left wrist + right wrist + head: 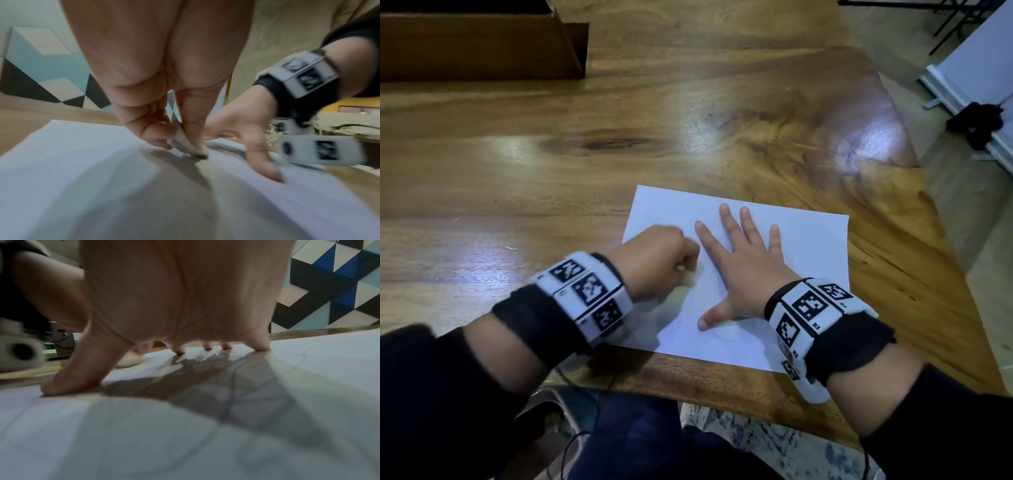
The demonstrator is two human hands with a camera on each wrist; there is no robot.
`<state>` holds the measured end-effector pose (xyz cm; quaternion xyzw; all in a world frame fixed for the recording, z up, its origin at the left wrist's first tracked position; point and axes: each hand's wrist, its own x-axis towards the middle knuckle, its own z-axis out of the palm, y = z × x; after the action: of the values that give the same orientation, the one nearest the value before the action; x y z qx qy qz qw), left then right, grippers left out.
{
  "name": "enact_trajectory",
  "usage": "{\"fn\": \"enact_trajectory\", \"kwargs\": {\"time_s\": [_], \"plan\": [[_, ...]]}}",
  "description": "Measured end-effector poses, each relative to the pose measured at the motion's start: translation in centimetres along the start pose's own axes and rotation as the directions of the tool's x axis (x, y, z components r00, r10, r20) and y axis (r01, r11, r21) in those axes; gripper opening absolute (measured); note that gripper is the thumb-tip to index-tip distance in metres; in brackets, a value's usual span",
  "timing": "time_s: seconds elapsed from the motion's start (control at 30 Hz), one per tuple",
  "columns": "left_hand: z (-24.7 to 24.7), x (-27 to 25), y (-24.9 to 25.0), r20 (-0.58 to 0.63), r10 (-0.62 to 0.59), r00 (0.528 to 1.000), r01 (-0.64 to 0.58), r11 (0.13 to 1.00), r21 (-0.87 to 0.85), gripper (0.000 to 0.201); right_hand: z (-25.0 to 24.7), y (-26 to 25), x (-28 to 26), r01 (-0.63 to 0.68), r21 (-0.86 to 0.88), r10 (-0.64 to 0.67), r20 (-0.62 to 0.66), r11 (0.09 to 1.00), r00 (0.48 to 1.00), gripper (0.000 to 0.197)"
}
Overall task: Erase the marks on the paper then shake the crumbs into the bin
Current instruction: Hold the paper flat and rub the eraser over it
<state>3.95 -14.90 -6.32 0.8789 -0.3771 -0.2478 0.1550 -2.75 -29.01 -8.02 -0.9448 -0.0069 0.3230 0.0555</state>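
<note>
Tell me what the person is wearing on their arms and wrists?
Both arms wear black sleeves. Each wrist has a black strap holding chunky white blocks, and every block carries a black-and-white square code pattern, a bit like a puzzle. The left wrist band shows three patterns in a row; the right wrist band has tiny labels beside its patterns. The left hand and right hand are bare, no gloves.

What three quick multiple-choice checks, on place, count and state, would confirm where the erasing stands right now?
1. Where is the paper?
A. near table edge
B. in a bin
C. held in the air

2. How many hands touch it?
A. none
B. one
C. two

3. How is the right hand?
A. fisted
B. spread flat
C. raised

Key: 1 A, the sheet lies flat by the near edge; 2 C, the left hand rubs the eraser on it while the right presses; 3 B, fingers splayed on the sheet.
</note>
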Motion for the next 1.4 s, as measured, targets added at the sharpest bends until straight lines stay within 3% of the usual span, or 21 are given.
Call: {"fn": "enact_trajectory", "kwargs": {"time_s": [0.07, 0.13, 0.23, 0.33, 0.53, 0.67, 0.77, 0.93, 1.03, 1.17, 1.23, 1.4], "plan": [[-0.2, 1.2, 0.3, -0.091, -0.026, 0.996, 0.026, 1.000, -0.002, 0.011, 0.1, 0.0, 0.0, 0.002, 0.008, -0.002, -0.009, 1.000, 1.000, 0.138], [0.4, 0.6, 0.4, -0.102, -0.026, 0.994, 0.026, 1.000, -0.005, 0.010, 0.0, 0.1, 0.0, 0.002, 0.013, -0.002, -0.006, 1.000, 1.000, 0.137], [1.9, -3.0, 0.4, -0.011, 0.069, 0.998, -0.070, 0.996, -0.053, 0.012, -0.1, 0.1, 0.0, 0.000, 0.003, 0.000, 0.005, 1.000, 1.000, 0.137], [2.0, -3.6, 0.3, 0.058, 0.060, 0.997, -0.055, 0.996, -0.072, 0.008, -0.1, 0.0, 0.0, -0.001, 0.003, 0.001, 0.015, 1.000, 1.000, 0.138], [0.9, 0.6, 0.5, -0.130, -0.033, 0.991, 0.028, 0.999, -0.040, 0.006, 0.0, 0.0, 0.0, 0.001, 0.005, -0.001, 0.007, 1.000, 1.000, 0.137], [2.7, -3.1, 0.2, -0.011, 0.099, 0.995, -0.099, 0.992, -0.074, 0.010, -0.1, 0.0, 0.0, 0.004, 0.009, -0.004, 0.014, 1.000, 1.000, 0.137], [2.7, -3.8, 0.0, 0.033, 0.063, 0.997, -0.059, 0.992, -0.109, 0.011, -0.1, 0.2, 0.0, 0.014, 0.055, -0.014, -0.002, 0.998, 1.000, 0.140], [2.2, -2.6, -1.2, -0.163, -0.066, 0.984, 0.042, 0.988, -0.149, 0.020, -0.8, 3.1, -1.1, -0.032, 0.272, 0.048, -0.053, 0.962, 0.997, 0.139], [2.3, -2.5, -1.6, -0.272, -0.031, 0.962, 0.013, 0.997, -0.070, 0.022, -0.3, 4.1, -1.6, -0.079, 0.187, 0.087, -0.036, 0.979, 0.996, 0.138], [2.3, -2.7, -1.4, -0.190, -0.050, 0.981, 0.009, 0.977, -0.213, 0.016, 0.3, 3.8, -1.8, -0.105, 0.144, 0.107, -0.004, 0.984, 0.994, 0.139], [2.0, -3.3, -2.1, -0.164, -0.014, 0.986, -0.011, 0.988, -0.155, 0.014, 0.4, 3.3, -2.0, -0.097, 0.135, 0.096, 0.015, 0.986, 0.995, 0.138], [0.5, -3.4, -2.2, -0.136, -0.074, 0.988, 0.062, 0.993, -0.096, 0.012, 0.5, 2.0, -2.1, -0.145, 0.155, 0.140, 0.041, 0.977, 0.989, 0.133]]}}
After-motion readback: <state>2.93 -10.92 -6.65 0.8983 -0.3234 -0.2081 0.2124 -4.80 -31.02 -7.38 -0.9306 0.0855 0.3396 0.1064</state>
